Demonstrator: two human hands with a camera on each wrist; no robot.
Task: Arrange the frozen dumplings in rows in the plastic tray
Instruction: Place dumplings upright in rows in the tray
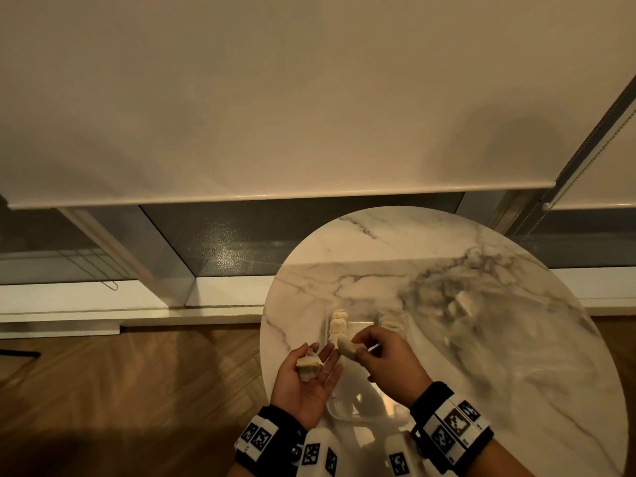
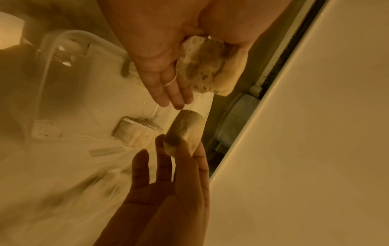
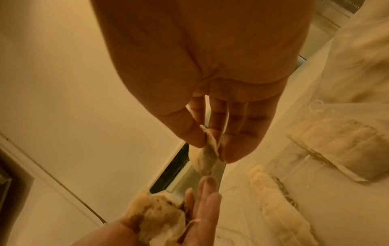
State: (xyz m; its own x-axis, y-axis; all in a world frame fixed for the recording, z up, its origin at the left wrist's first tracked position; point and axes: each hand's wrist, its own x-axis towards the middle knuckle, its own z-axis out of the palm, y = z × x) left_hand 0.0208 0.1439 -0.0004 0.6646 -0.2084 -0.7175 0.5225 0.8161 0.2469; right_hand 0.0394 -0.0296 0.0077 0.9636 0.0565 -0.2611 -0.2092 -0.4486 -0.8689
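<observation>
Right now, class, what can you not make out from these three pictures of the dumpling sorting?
- Head view: the tray floor, partly hidden by the right hand and left hand.
- Head view: the bag and its contents, blurred.
- Left wrist view: the count of dumplings in the clump, frozen together.
- Right wrist view: the row of dumplings, cut off by the bottom edge.
</observation>
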